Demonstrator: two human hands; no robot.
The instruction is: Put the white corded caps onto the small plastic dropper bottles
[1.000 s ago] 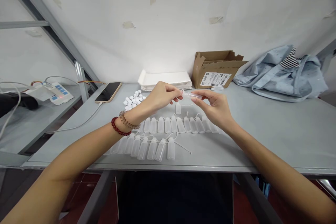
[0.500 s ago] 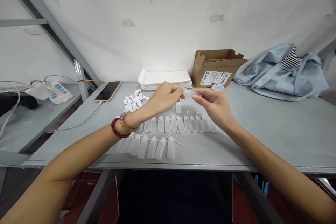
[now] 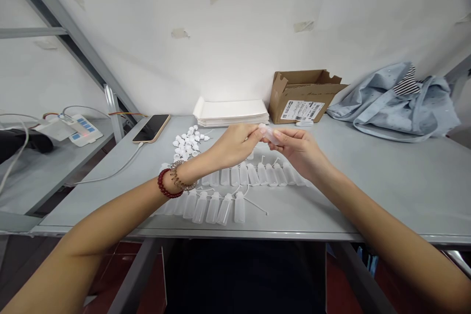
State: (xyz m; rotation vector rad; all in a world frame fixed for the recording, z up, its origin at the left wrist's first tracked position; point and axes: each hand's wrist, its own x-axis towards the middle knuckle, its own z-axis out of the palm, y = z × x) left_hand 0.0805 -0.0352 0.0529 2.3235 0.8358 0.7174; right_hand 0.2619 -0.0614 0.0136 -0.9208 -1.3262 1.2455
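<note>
My two hands meet above the grey table (image 3: 368, 181). My right hand (image 3: 300, 149) pinches a small translucent plastic bottle (image 3: 268, 133) by its body. My left hand (image 3: 231, 144), with a red bead bracelet on the wrist, has its fingertips closed on the bottle's near end. Below them lie two rows of similar small bottles (image 3: 253, 174), and the nearer row (image 3: 213, 207) sits by the table's front edge. A heap of small white caps (image 3: 187, 142) lies left of my left hand.
A phone (image 3: 151, 128) on a cable lies at the back left. A stack of white sheets (image 3: 231, 112) and an open cardboard box (image 3: 303, 95) stand against the wall. A blue cloth bag (image 3: 397, 103) lies at the right. A second table at the left holds a white device (image 3: 79, 130).
Both hands have drawn closer together and dropped slightly. The bottle is tilted more and is now mostly covered by my fingers.
</note>
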